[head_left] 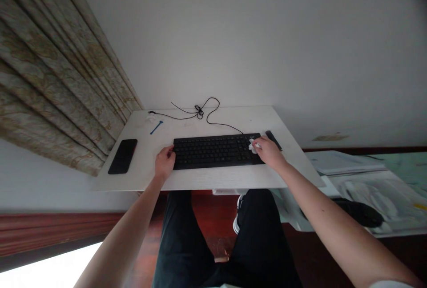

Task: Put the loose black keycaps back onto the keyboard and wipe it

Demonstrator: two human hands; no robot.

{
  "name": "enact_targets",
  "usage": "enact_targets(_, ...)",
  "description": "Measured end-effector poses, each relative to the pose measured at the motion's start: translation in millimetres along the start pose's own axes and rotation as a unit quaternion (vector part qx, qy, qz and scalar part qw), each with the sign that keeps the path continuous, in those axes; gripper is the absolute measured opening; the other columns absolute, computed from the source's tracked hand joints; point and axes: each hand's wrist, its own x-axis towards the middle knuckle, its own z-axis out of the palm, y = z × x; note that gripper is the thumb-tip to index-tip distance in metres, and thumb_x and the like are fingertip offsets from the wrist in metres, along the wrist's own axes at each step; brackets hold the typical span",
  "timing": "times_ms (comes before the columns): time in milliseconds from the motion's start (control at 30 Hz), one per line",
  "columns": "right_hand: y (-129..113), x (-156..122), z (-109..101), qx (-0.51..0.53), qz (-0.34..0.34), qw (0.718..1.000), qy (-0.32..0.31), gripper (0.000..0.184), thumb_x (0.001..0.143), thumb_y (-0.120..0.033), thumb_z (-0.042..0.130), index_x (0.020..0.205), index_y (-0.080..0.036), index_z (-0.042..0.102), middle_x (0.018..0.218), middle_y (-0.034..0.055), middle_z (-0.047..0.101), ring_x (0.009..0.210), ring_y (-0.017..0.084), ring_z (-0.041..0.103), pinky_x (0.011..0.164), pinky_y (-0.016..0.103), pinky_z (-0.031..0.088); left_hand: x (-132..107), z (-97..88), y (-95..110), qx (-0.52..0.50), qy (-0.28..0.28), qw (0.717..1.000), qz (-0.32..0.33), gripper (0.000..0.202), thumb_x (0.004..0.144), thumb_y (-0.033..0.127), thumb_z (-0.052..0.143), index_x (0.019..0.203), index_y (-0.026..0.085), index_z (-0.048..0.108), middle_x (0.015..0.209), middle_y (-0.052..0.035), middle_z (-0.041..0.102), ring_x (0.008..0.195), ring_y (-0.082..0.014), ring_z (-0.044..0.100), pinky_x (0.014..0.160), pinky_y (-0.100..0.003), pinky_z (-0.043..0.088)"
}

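Note:
A black keyboard [213,151] lies flat on the white table [213,179]. My left hand [165,162] grips its left end, the thumb and fingers closed on the edge. Over the keyboard's right end, my right hand [269,151] pinches a crumpled white tissue [252,146] that touches the number keys. A thin black cable [213,112] leaves the keyboard's back edge and runs, partly bundled, toward the far left of the table. Just behind my right hand is a slim black object [273,140], partly covered by the hand.
A black phone [123,156] lies at the left of the table. A small blue tool [156,127] and some white scraps [151,119] are at the back left. The wall stands directly behind the table, with a patterned curtain [60,56] on the left. Plastic-wrapped items [363,185] sit lower right.

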Motion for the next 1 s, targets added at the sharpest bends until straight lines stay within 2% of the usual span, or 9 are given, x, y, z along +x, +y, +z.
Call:
enact_targets(100,-2.8,24.5,6.0,-0.019,-0.001,1.000,0.011,0.022,0.088,-0.013,0.049,0.085,-0.017,0.070,0.091,0.0101,0.066,0.092,0.023,0.063,0.091,0.035,0.048,0.8,-0.8,1.3,0.001,-0.003,1.000,0.000,0.039,0.085,0.020,0.050,0.118,0.016,0.070,0.112,-0.0090,0.074,0.097,-0.0214,0.070,0.098,-0.037,0.053)
enact_targets(200,-4.3,35.2,8.2,-0.021,-0.001,1.000,0.011,0.024,0.089,-0.013,0.048,0.086,-0.016,0.072,0.093,0.0113,0.067,0.092,0.023,0.064,0.090,0.034,0.049,1.2,-1.4,2.2,0.007,-0.005,1.000,-0.002,0.039,0.085,0.020,0.050,0.118,0.017,0.070,0.112,-0.0089,0.073,0.099,-0.0217,0.069,0.099,-0.037,0.052)
enact_targets(367,-10.9,23.6,5.1,-0.008,-0.017,1.000,0.007,0.027,0.093,-0.036,0.054,0.095,-0.019,0.075,0.099,0.0109,0.071,0.096,0.025,0.064,0.094,0.039,0.048,0.3,-1.7,1.9,0.004,-0.002,1.000,0.000,0.039,0.085,0.019,0.050,0.118,0.018,0.069,0.113,-0.0080,0.073,0.097,-0.0209,0.070,0.098,-0.037,0.053)
enact_targets(433,-13.7,17.5,1.4,-0.006,-0.017,1.000,-0.007,0.034,0.096,-0.040,0.049,0.097,-0.019,0.075,0.102,0.0112,0.072,0.100,0.026,0.065,0.097,0.040,0.047,0.0,-1.4,1.2,0.004,0.000,1.000,0.004,0.038,0.085,0.020,0.051,0.118,0.018,0.070,0.113,-0.0080,0.073,0.098,-0.0210,0.070,0.098,-0.036,0.053)
enact_targets(567,-13.0,15.5,-7.4,0.000,-0.017,0.997,-0.071,0.041,0.101,-0.027,0.037,0.094,-0.017,0.076,0.103,0.0124,0.073,0.099,0.023,0.066,0.097,0.034,0.046,-0.4,-0.8,0.3,0.002,0.000,1.000,0.005,0.038,0.085,0.020,0.050,0.117,0.017,0.070,0.114,-0.0088,0.073,0.100,-0.0221,0.069,0.099,-0.037,0.052)
enact_targets(700,-3.2,19.7,-14.6,0.000,-0.044,0.992,-0.120,0.028,0.090,-0.014,0.050,0.095,-0.020,0.077,0.097,0.0080,0.072,0.088,0.019,0.067,0.088,0.030,0.048,-1.2,-1.6,1.5,0.002,-0.001,1.000,0.002,0.038,0.085,0.021,0.050,0.118,0.017,0.070,0.113,-0.0089,0.073,0.100,-0.0223,0.069,0.099,-0.038,0.052)
enact_targets(767,2.2,21.0,-16.7,0.006,-0.046,0.989,-0.141,0.027,0.084,-0.012,0.056,0.098,-0.022,0.077,0.091,0.0058,0.071,0.078,0.018,0.065,0.079,0.029,0.049,-1.4,-2.2,2.2,0.002,-0.002,1.000,0.001,0.038,0.085,0.021,0.050,0.118,0.017,0.070,0.112,-0.0088,0.073,0.099,-0.0221,0.069,0.098,-0.037,0.052)
enact_targets(867,6.5,23.0,-17.0,0.017,-0.032,0.990,-0.140,0.024,0.083,-0.017,0.060,0.098,-0.021,0.078,0.084,0.0046,0.070,0.072,0.017,0.064,0.072,0.028,0.048,-1.0,-2.4,2.5,0.002,-0.002,1.000,0.003,0.038,0.085,0.022,0.051,0.118,0.017,0.070,0.111,-0.0083,0.073,0.097,-0.0217,0.069,0.098,-0.037,0.052)
enact_targets(1000,3.0,30.7,-11.3,0.026,-0.038,0.995,-0.094,0.020,0.087,-0.019,0.058,0.089,-0.019,0.077,0.089,0.0065,0.073,0.078,0.019,0.066,0.077,0.029,0.048,0.3,-1.8,2.0,0.002,-0.001,1.000,-0.001,0.038,0.085,0.022,0.051,0.118,0.017,0.070,0.112,-0.0082,0.073,0.096,-0.0214,0.069,0.097,-0.036,0.053)
